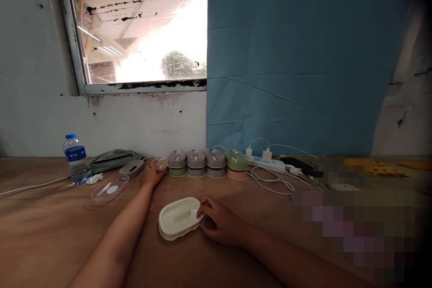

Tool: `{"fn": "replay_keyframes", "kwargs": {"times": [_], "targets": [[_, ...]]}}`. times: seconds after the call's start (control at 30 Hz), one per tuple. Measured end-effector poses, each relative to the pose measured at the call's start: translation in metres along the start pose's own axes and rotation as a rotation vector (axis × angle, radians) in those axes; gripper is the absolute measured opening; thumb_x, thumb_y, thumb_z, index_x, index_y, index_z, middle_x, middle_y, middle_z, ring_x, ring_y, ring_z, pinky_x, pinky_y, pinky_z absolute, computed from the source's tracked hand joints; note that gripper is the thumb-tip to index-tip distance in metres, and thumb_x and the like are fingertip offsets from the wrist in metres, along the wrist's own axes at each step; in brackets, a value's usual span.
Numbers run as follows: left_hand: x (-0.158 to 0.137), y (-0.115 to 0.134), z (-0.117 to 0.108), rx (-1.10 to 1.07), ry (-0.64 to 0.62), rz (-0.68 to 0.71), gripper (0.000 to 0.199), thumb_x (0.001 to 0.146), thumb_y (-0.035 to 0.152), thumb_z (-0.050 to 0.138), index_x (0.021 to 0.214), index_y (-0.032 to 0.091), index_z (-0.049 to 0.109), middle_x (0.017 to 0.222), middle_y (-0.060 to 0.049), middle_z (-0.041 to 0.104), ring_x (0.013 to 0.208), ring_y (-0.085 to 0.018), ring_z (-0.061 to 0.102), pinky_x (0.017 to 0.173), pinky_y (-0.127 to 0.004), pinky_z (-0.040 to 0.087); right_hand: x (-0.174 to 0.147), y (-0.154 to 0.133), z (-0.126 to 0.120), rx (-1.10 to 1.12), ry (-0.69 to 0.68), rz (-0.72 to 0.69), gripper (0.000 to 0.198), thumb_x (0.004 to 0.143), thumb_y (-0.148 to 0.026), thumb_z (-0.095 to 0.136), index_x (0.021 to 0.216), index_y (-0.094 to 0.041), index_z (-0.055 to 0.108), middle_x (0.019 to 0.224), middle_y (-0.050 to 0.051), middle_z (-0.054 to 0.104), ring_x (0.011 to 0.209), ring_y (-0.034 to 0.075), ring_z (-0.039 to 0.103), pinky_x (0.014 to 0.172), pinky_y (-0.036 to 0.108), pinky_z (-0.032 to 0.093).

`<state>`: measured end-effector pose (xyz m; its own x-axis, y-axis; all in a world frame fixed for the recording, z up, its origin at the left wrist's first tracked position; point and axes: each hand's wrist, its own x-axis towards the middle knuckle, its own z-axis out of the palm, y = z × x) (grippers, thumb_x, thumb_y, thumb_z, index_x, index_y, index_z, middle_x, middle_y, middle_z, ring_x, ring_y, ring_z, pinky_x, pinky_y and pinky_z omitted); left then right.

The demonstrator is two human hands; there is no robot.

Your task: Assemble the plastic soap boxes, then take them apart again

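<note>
My right hand [218, 221] pinches the right end of a cream-coloured, oval plastic container [178, 217] lying on the table, its shallow recess facing up. Farther back, my left hand [153, 173] reaches to a small beige container [162, 162], fingers curled over it and partly covering it. To the right of that hand stands a row of several two-layer oval boxes with clear lids; the nearest has a green base [177, 170], and the far one has a green top [237, 159]. Left of my left hand lie a grey oval piece [132, 168] and a clear lid [110, 190].
A water bottle [76, 159] stands on the left beside a grey-green pouch [114, 159] and crumpled tissue [95, 178]. On the right are a power strip [270, 163] and coiled white cables [272, 183]. The wall and blue cloth [293, 63] bound the brown table [50, 229].
</note>
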<state>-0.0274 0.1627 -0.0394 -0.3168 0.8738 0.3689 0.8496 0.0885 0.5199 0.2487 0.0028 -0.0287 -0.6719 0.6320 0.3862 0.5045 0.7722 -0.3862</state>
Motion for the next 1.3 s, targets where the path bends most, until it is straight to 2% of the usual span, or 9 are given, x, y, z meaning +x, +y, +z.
{"fn": "replay_keyframes", "kwargs": {"times": [0.27, 0.4, 0.57, 0.77, 0.9, 1.0, 1.07, 1.23, 1.3], "targets": [[-0.03, -0.014, -0.022, -0.128, 0.02, -0.046, 0.068, 0.059, 0.043, 0.067, 0.117, 0.018, 0.042, 0.107, -0.011, 0.049, 0.109, -0.025, 0.046, 0.088, -0.033, 0.039, 0.0, 0.007, -0.004, 0.306, -0.005, 0.034, 0.016, 0.076, -0.027, 0.057, 0.09, -0.021, 0.056, 0.102, 0.003, 0.041, 0.076, 0.012, 0.049, 0.069, 0.024, 0.044], [-0.067, -0.02, -0.041, -0.225, 0.019, -0.063, 0.066, 0.06, 0.041, 0.068, 0.116, 0.02, 0.041, 0.111, -0.011, 0.043, 0.11, -0.026, 0.044, 0.089, -0.036, 0.039, 0.003, 0.017, -0.003, 0.357, 0.165, 0.075, 0.018, 0.083, -0.037, 0.048, 0.092, -0.021, 0.052, 0.098, 0.003, 0.041, 0.075, 0.012, 0.047, 0.069, 0.025, 0.044], [-0.108, -0.008, -0.059, -0.386, -0.114, -0.044, 0.066, 0.056, 0.035, 0.07, 0.115, 0.023, 0.041, 0.113, -0.009, 0.039, 0.109, -0.024, 0.045, 0.089, -0.036, 0.039, 0.007, 0.025, 0.0, 0.378, 0.409, 0.148, 0.022, 0.085, -0.04, 0.04, 0.093, -0.022, 0.049, 0.098, 0.004, 0.04, 0.086, 0.017, 0.047, 0.078, 0.03, 0.042], [-0.141, 0.023, -0.063, -0.584, -0.439, 0.265, 0.07, 0.052, 0.031, 0.074, 0.114, 0.022, 0.043, 0.116, -0.009, 0.045, 0.106, -0.024, 0.048, 0.089, -0.035, 0.04, 0.008, 0.031, 0.001, 0.358, 0.588, 0.234, 0.022, 0.083, -0.042, 0.042, 0.094, -0.023, 0.047, 0.1, 0.006, 0.041, 0.09, 0.02, 0.046, 0.084, 0.033, 0.039], [-0.158, 0.033, -0.068, -0.666, -0.677, 0.495, 0.076, 0.053, 0.03, 0.075, 0.12, 0.022, 0.04, 0.121, -0.008, 0.046, 0.11, -0.024, 0.046, 0.094, -0.036, 0.036, 0.009, 0.033, 0.0, 0.361, 0.617, 0.261, 0.024, 0.084, -0.042, 0.039, 0.094, -0.022, 0.047, 0.098, 0.006, 0.044, 0.088, 0.02, 0.048, 0.081, 0.034, 0.04], [-0.163, 0.033, -0.072, -0.664, -0.806, 0.63, 0.083, 0.059, 0.033, 0.072, 0.129, 0.023, 0.028, 0.13, -0.008, 0.038, 0.118, -0.024, 0.038, 0.1, -0.038, 0.031, 0.009, 0.031, -0.001, 0.361, 0.613, 0.264, 0.023, 0.084, -0.042, 0.039, 0.092, -0.022, 0.048, 0.097, 0.006, 0.046, 0.088, 0.021, 0.048, 0.08, 0.034, 0.04], [-0.161, 0.031, -0.073, -0.624, -0.7, 0.673, 0.076, 0.07, 0.035, 0.063, 0.132, 0.024, 0.021, 0.134, -0.009, 0.032, 0.121, -0.023, 0.034, 0.101, -0.038, 0.03, 0.009, 0.029, -0.002, 0.356, 0.607, 0.255, 0.022, 0.084, -0.041, 0.04, 0.091, -0.022, 0.048, 0.097, 0.006, 0.046, 0.09, 0.021, 0.047, 0.082, 0.033, 0.039], [-0.149, 0.022, -0.076, -0.366, 0.029, 0.735, 0.049, 0.084, 0.027, 0.044, 0.129, 0.023, 0.025, 0.129, -0.011, 0.03, 0.124, -0.022, 0.025, 0.102, -0.042, 0.023, 0.006, 0.022, -0.004, 0.355, 0.548, 0.168, 0.019, 0.085, -0.037, 0.038, 0.09, -0.022, 0.049, 0.096, 0.005, 0.045, 0.092, 0.02, 0.046, 0.084, 0.033, 0.037], [-0.146, 0.019, -0.077, -0.256, 0.134, 0.831, 0.045, 0.085, 0.023, 0.043, 0.128, 0.023, 0.029, 0.128, -0.011, 0.032, 0.123, -0.023, 0.026, 0.101, -0.042, 0.024, 0.005, 0.021, -0.005, 0.362, 0.506, 0.123, 0.018, 0.086, -0.035, 0.037, 0.088, -0.022, 0.05, 0.094, 0.004, 0.046, 0.092, 0.019, 0.046, 0.085, 0.033, 0.037]]}}
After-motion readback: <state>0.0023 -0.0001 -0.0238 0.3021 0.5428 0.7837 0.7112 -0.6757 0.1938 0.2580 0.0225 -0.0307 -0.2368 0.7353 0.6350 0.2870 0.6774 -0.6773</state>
